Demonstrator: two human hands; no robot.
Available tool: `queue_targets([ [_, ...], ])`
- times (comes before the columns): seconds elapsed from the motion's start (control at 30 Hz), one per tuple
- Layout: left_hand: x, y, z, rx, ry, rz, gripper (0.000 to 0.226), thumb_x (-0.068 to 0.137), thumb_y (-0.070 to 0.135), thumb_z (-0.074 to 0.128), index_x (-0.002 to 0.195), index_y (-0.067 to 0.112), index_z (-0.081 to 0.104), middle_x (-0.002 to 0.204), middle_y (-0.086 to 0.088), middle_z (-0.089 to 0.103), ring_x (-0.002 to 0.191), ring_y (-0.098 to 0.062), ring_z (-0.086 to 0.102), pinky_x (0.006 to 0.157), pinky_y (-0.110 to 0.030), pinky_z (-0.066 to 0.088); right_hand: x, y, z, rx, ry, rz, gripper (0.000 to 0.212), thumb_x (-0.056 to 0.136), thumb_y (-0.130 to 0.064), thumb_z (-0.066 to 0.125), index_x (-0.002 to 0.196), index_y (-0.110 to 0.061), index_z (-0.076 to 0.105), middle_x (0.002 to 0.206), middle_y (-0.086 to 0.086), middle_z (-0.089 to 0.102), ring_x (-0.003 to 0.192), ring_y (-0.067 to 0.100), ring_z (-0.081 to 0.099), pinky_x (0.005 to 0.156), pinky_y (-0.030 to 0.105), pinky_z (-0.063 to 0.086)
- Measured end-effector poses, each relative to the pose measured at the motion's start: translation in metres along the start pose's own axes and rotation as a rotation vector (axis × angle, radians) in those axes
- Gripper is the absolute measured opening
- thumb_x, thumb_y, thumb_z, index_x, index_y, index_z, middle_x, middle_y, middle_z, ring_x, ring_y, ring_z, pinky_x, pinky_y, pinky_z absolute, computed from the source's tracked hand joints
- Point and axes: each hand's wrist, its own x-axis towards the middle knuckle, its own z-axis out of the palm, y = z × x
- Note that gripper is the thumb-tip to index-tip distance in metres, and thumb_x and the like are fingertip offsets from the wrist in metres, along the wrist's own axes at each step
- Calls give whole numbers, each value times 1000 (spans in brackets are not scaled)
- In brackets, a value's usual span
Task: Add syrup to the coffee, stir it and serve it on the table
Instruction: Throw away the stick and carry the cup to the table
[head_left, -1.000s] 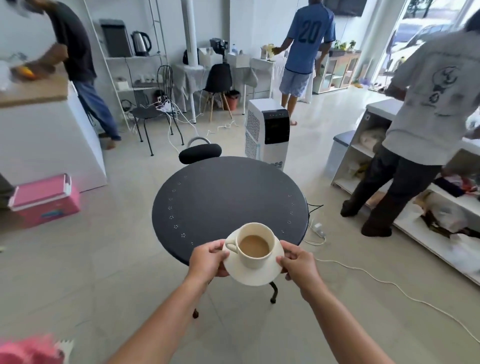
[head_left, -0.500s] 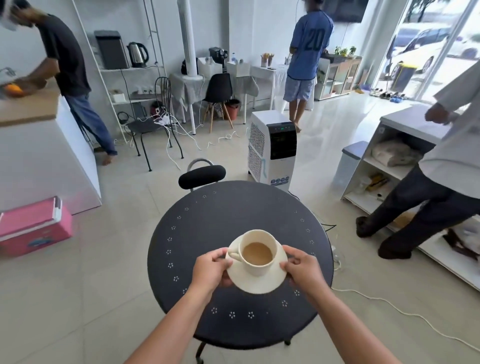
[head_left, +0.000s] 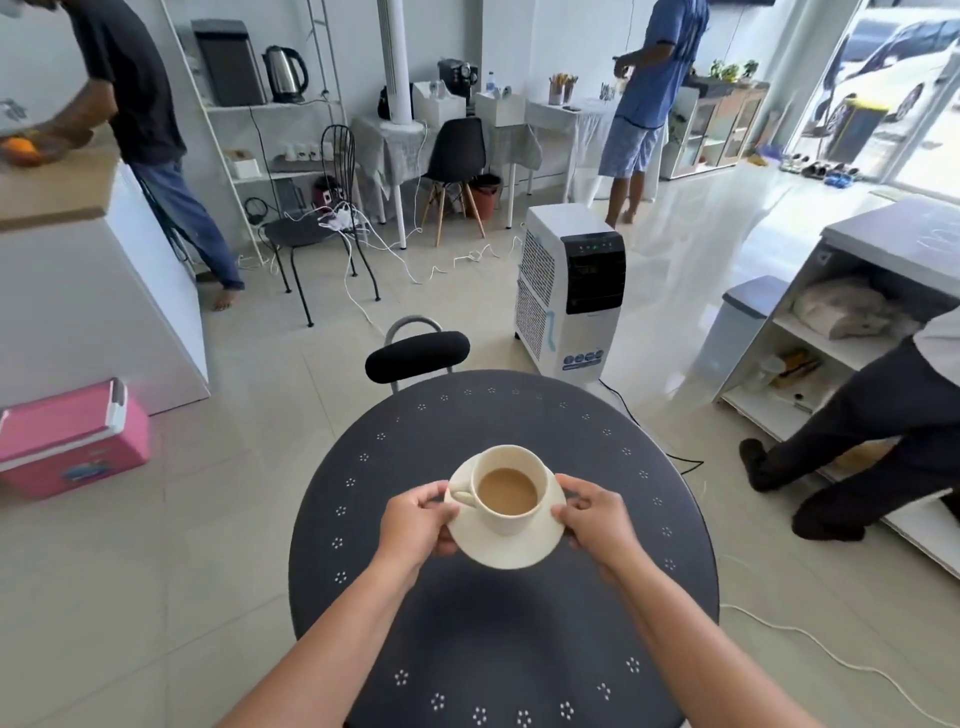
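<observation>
A cream cup (head_left: 511, 514) of milky coffee stands on a cream saucer (head_left: 506, 548), its handle turned to the left. My left hand (head_left: 418, 525) grips the saucer's left rim and my right hand (head_left: 597, 522) grips its right rim. Both hold the saucer above the middle of a round dark table (head_left: 504, 634) with a ring of small white flower marks. Whether the saucer touches the tabletop I cannot tell.
A black-backed chair (head_left: 415, 356) stands at the table's far side, a white air cooler (head_left: 569, 291) beyond it. A person's dark legs (head_left: 857, 447) stretch in at the right by white shelves (head_left: 810, 364). A pink cooler box (head_left: 70, 439) sits on the floor left. Cables cross the floor.
I have come closer to the table, and the cup and saucer, earlier at its near edge, are now over its middle. The person at the right has shifted further right.
</observation>
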Motion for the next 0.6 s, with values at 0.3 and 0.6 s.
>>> queue_targets([
  [0.3,50,-9,5,-6,126,-106,33,86,-2,57,101,17,78,68,4,74,55,-12,65,56,-30,59,70,3,18,-51,-108,66,44,82,-3,60,96,-43,73,68,-2,67,58,9,60,49,22,47],
  [0.6,100,-28,15,-27,260,-219,31,86,6,62,99,27,79,71,8,76,61,-14,67,63,-31,57,138,12,35,-137,-171,120,33,84,-6,63,107,-28,72,87,1,76,83,28,71,64,34,55],
])
